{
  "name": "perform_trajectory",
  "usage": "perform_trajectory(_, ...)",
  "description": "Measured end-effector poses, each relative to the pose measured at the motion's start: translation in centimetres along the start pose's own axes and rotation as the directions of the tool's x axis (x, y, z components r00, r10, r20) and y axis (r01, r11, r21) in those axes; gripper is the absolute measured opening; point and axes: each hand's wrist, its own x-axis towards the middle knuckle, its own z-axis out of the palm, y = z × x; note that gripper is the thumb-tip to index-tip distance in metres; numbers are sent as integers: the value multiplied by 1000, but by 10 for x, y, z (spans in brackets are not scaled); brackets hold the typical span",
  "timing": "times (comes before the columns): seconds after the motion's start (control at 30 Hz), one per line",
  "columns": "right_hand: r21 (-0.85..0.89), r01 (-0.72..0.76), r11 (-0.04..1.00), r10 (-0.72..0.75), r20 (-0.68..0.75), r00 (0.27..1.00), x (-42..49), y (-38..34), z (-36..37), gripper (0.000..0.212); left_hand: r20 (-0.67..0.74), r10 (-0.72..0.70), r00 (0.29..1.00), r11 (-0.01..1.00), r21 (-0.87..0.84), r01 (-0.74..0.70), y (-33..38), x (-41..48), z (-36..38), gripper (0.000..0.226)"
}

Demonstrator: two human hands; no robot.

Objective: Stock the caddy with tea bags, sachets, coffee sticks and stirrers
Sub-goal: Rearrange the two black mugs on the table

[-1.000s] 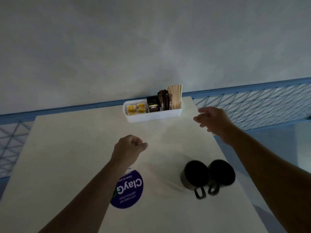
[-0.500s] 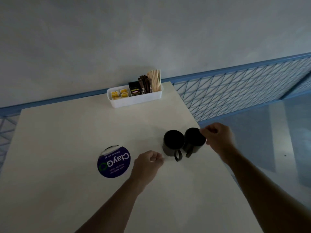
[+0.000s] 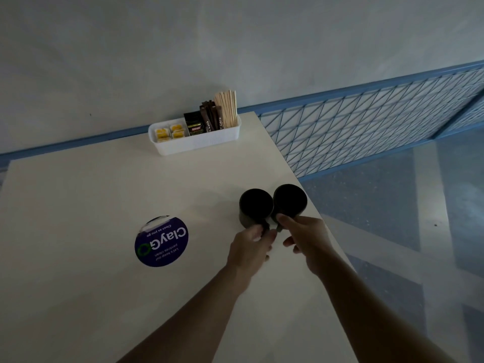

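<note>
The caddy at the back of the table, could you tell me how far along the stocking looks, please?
The caddy looks stocked: yellow sachets, a black tea packet, brown coffee sticks and wooden stirrers stand in it. In hand: the left hand and right hand grip the handles of two black mugs. No loose stock remains visible on the table.

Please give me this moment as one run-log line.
caddy: stocked, far edge | left hand: on left mug handle | right hand: on right mug handle
</note>
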Motion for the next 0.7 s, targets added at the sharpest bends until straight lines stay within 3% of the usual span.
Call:
perform_trajectory(0.1, 62, -24, 998, 22, 39, 999, 1, -1, 4, 22, -13, -33, 999, 996, -79, 32, 3, 3, 6, 14)
perform_trajectory(0.37, 248, -59, 967, 42, 70, 997, 3, 4, 5, 22, -112, -68, 991, 969, -244, 39, -4, 8, 5, 17)
perform_trajectory(0.7, 203, 28, 979, -49, 102, 994, -9, -14, 26, 21, -190, -23, 981, 954, -298, -35, -6, 1, -50, 26)
